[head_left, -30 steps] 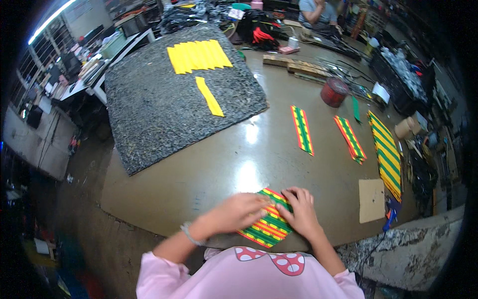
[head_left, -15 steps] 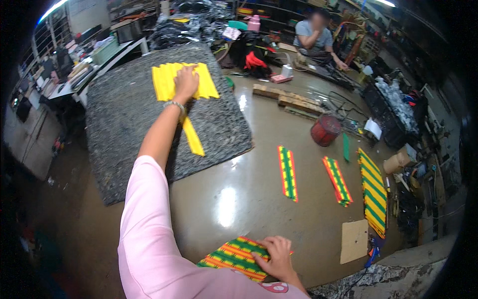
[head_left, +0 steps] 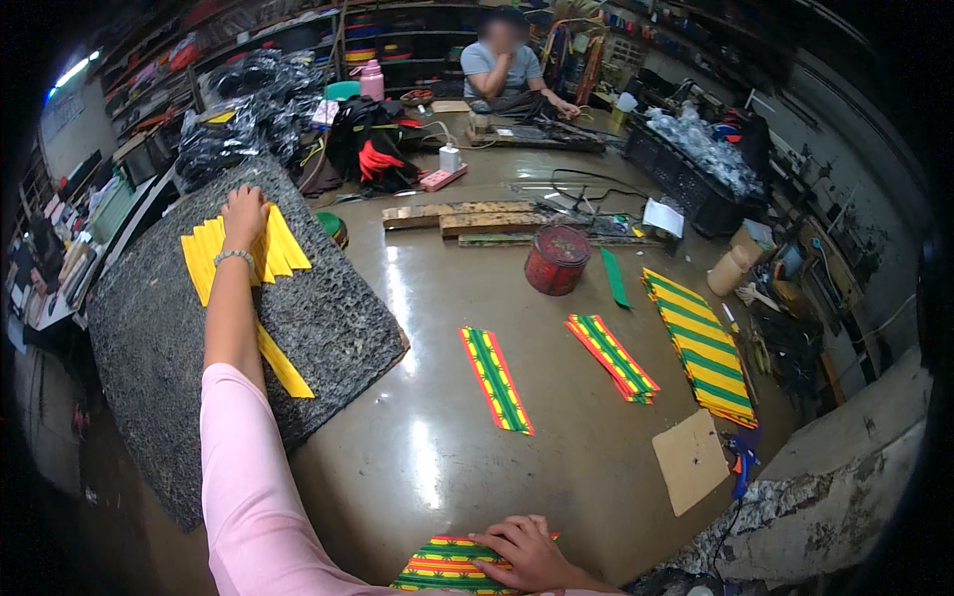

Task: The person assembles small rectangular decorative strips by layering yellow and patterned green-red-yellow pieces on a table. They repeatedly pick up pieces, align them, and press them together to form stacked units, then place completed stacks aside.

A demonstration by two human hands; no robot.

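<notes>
My left arm, in a pink sleeve with a bracelet at the wrist, stretches to the far left. My left hand (head_left: 244, 215) lies over a row of yellow strips (head_left: 204, 256), its fingers bent and close together at their far edge. One loose yellow strip (head_left: 286, 363) slants below my wrist. All of these are on a rough grey mat (head_left: 338, 318). Near the table's front edge, my right hand (head_left: 527, 552) rests with spread fingers on green, yellow and red patterned strips (head_left: 452, 562). My sleeve hides part of those strips.
On the table stand patterned strips (head_left: 495, 379), another patterned stack (head_left: 611, 360), green-yellow striped pieces (head_left: 701, 348), a red can (head_left: 556, 260), wooden bars (head_left: 477, 217), cardboard (head_left: 690, 462) and a blue glue gun (head_left: 741, 462). A person (head_left: 509, 74) sits across the table.
The view has swung to the right, so everything sits farther left. My left hand has moved toward the far edge of the yellow strips. My right hand stays on the patterned strips.
</notes>
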